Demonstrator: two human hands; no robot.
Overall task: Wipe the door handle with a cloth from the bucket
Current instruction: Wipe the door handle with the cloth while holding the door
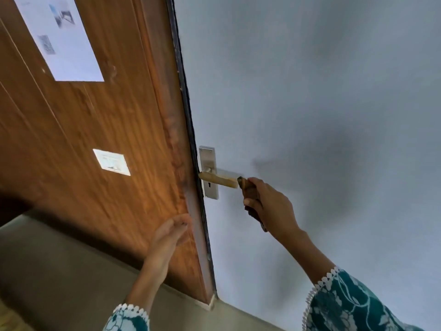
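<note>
Pinching a dark brown cloth (250, 197) in a narrow grip, the right hand (267, 206) holds its upper corner against the tip of the door handle (220, 179). The lever juts right from a metal plate (208, 172) on the pale door (310, 115), just beside its dark edge. The left hand (170, 237) lies flat and wide open against the wooden panel (107, 127) to the left, holding nothing. Two paper notices (59, 32) are stuck higher on that panel.
</note>
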